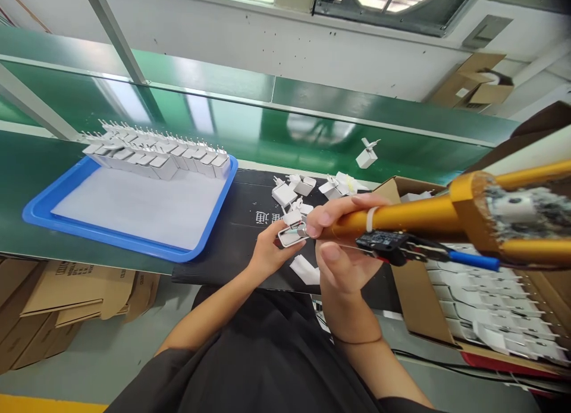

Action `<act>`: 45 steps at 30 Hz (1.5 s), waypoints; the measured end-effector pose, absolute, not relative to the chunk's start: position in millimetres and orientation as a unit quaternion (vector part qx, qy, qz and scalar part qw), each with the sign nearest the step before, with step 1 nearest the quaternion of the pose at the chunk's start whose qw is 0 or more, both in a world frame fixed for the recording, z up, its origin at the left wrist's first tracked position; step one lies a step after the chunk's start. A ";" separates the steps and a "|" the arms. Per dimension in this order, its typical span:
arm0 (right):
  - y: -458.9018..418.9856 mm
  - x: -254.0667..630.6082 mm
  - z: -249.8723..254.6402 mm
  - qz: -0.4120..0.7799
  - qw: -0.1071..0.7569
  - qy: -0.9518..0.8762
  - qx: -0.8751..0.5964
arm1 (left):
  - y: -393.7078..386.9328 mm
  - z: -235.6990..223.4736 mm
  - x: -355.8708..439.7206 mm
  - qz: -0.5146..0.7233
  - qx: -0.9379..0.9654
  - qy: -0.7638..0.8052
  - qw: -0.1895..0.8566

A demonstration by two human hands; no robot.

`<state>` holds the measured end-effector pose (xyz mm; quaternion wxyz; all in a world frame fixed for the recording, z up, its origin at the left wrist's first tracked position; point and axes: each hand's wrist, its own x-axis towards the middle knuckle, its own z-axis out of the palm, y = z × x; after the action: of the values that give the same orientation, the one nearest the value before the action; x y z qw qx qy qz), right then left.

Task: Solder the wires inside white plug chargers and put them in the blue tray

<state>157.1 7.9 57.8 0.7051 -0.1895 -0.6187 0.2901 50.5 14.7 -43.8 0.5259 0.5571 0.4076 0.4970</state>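
My left hand (269, 253) is closed round a small white charger plug (291, 235), held just above the black mat (232, 246). My right hand (343, 249) grips a yellow tool (401, 218) whose tip meets that plug; a black switch with wires (388, 246) hangs under the tool. Another white plug (306, 269) lies on the mat just below my hands. Several loose white plugs (303, 190) lie scattered at the mat's far edge.
A blue tray (111, 234) at the left holds rows of white plugs (156, 152) along its far side. One plug (367, 155) sits alone on the green conveyor belt (250, 121). A cardboard box (419, 306) full of plugs stands at my right. Flattened cartons (66, 300) lie under the bench.
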 end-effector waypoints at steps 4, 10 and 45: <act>7.3 156.4 59.2 0.278 0.704 -0.618 -0.210 | 15.9 -43.6 55.4 0.512 0.551 0.388 0.533; 6.8 154.5 59.3 0.287 0.713 -0.609 -0.196 | 14.9 -47.0 58.4 0.525 0.538 0.376 0.541; 9.9 196.1 49.7 0.240 0.737 -0.574 -0.263 | 6.1 -12.7 -8.2 0.427 0.478 0.354 0.681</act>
<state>196.1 9.9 49.7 0.7371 -0.2634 -0.5741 0.2403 -8.2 6.1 -12.7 0.6811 0.4782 0.3535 0.4271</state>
